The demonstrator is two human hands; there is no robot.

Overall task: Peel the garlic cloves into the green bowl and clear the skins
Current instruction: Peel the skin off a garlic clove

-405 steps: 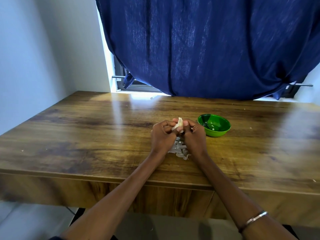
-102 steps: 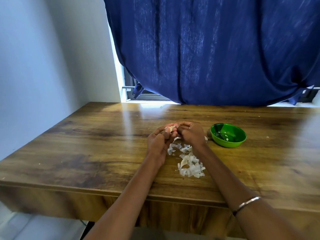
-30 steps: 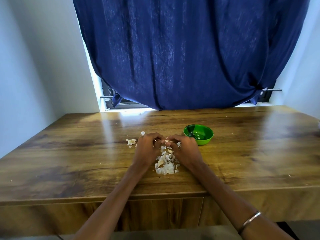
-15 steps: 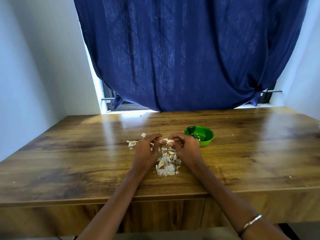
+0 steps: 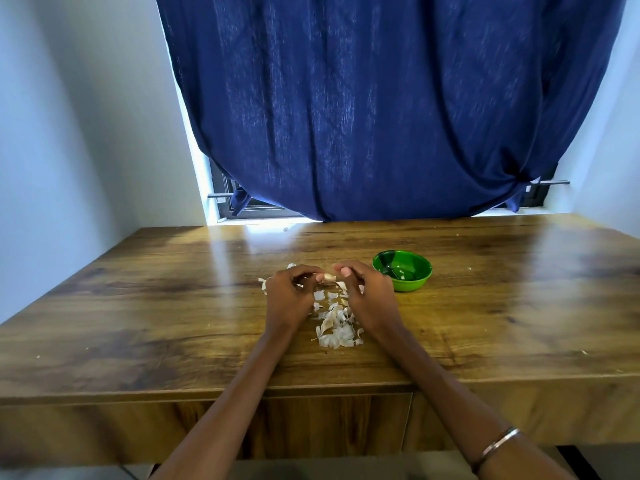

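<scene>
Bowl [image 5: 402, 276] right of skins [image 5: 337, 327]

Garlic clove [image 5: 329, 277] between both hands

Pale garlic clove [image 5: 328, 277] pinched above skins [image 5: 337, 330], beside green bowl [image 5: 402, 275].

Daylight is being let in beneath the curtain [image 5: 363, 109], glare is being reflected off the table [image 5: 225, 258], and edges are being bent.
</scene>
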